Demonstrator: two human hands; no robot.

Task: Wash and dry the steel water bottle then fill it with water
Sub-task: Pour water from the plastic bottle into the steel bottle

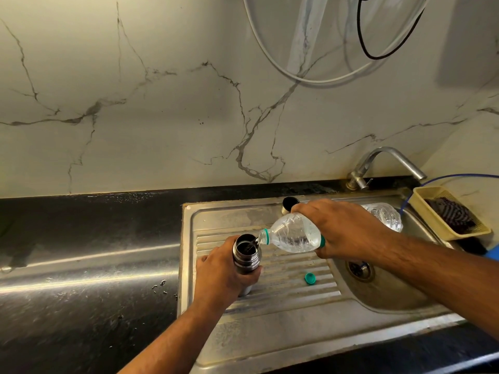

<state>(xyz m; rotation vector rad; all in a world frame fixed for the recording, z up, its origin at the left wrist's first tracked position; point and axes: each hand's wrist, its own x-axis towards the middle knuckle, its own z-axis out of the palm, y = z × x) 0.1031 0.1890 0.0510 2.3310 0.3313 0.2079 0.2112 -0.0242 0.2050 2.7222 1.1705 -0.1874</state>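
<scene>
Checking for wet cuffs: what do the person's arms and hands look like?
The left forearm and right forearm are bare to the frame edge, with no sleeves in view. The left hand and right hand show no gloves, rings, watch or bracelet.

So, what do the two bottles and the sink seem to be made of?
Upright bottle: apparently steel, grey metallic sheen. Tilted bottle: clear thin plastic, see-through, dented. Sink: likely stainless steel, dull, water-stained.
</scene>
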